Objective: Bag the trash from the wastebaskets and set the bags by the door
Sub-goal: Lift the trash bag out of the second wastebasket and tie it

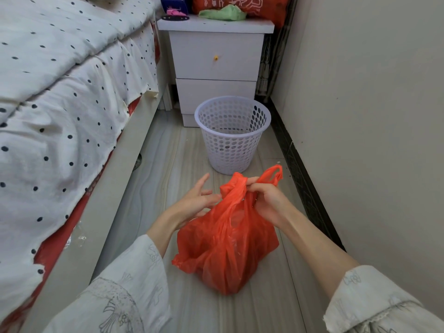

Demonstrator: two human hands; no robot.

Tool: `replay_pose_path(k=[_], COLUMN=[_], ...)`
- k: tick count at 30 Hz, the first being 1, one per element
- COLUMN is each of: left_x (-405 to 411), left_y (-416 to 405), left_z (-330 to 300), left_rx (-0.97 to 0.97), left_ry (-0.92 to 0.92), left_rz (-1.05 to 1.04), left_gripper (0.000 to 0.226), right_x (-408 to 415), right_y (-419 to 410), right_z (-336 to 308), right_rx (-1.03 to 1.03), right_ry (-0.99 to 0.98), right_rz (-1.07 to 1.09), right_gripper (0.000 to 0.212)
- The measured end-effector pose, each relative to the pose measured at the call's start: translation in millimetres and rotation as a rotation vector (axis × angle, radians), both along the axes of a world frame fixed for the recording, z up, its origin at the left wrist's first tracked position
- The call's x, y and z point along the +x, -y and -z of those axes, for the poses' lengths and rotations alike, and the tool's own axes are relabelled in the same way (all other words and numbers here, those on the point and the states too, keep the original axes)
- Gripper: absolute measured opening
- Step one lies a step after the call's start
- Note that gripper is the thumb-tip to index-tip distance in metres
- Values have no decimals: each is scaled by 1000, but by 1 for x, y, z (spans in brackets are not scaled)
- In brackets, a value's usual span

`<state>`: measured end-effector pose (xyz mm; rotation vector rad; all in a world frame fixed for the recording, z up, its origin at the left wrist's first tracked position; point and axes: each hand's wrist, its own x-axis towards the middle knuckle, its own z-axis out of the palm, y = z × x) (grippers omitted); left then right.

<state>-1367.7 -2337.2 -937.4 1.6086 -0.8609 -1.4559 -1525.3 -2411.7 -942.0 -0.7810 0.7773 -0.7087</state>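
Note:
A filled red plastic bag [224,246] sits on the floor in front of me. My right hand [266,198] pinches its gathered handles near the top, one loop sticking up to the right. My left hand [197,200] is beside the bag's neck with fingers spread, fingertips touching the plastic. Beyond the bag stands a white perforated wastebasket [231,135], upright, with no liner visible inside.
A bed with a dotted white cover [60,104] runs along the left. A white nightstand [215,58] stands behind the basket, with a green cloth and an orange cushion on top. A wall [372,116] closes the right side, leaving a narrow floor strip.

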Motion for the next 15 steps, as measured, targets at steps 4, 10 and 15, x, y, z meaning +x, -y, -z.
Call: replay_pose_path(k=[4, 10, 15], left_x=[-6, -8, 4], left_y=[0, 13, 18], left_z=[-6, -8, -18], left_rx=[-113, -311, -467], left_ry=[158, 260, 610], left_rz=[158, -326, -465], left_gripper=[47, 21, 18], right_x=[-1, -8, -13], right_y=[-3, -1, 5], right_z=[-3, -7, -7], right_rx=[-17, -23, -45], right_ry=[-2, -75, -90], right_rz=[-80, -64, -112], right_gripper=[33, 35, 27])
